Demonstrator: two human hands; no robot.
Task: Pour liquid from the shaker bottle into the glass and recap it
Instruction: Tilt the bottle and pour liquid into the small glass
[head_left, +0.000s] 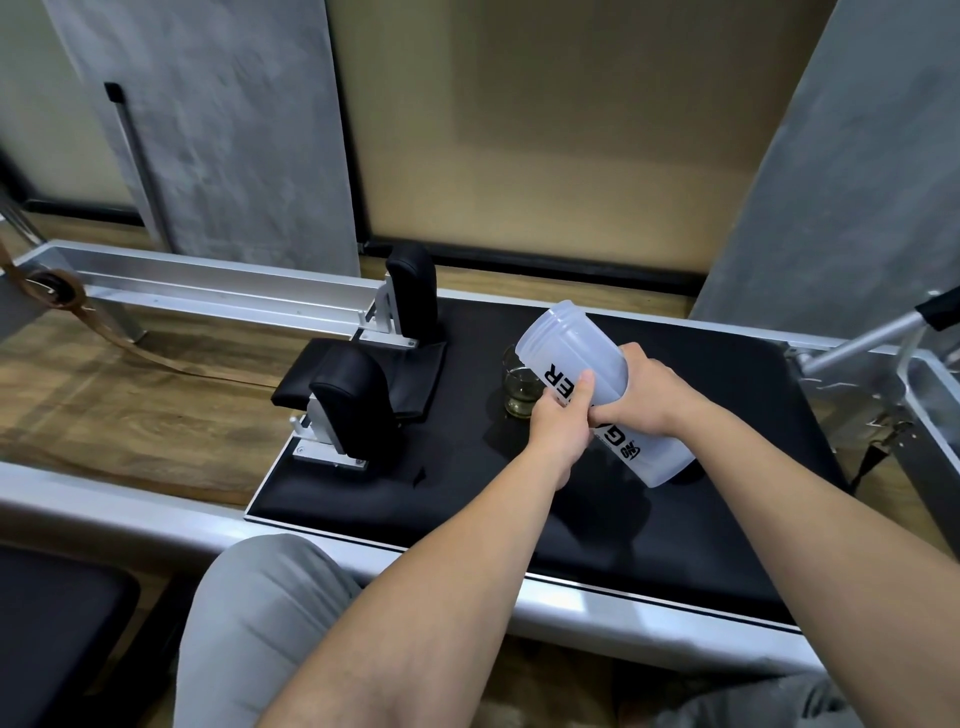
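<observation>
Head view, steeply down, near hands (597, 410)

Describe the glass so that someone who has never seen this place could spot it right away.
Find the long black padded platform in its silver metal frame. On it, right of the two upright black shoulder pads, two hands tilt a frosted shaker bottle. The glass stands under the bottle's open mouth: short, clear, with a little yellowish liquid at the bottom, the only see-through thing standing on the pad.
</observation>
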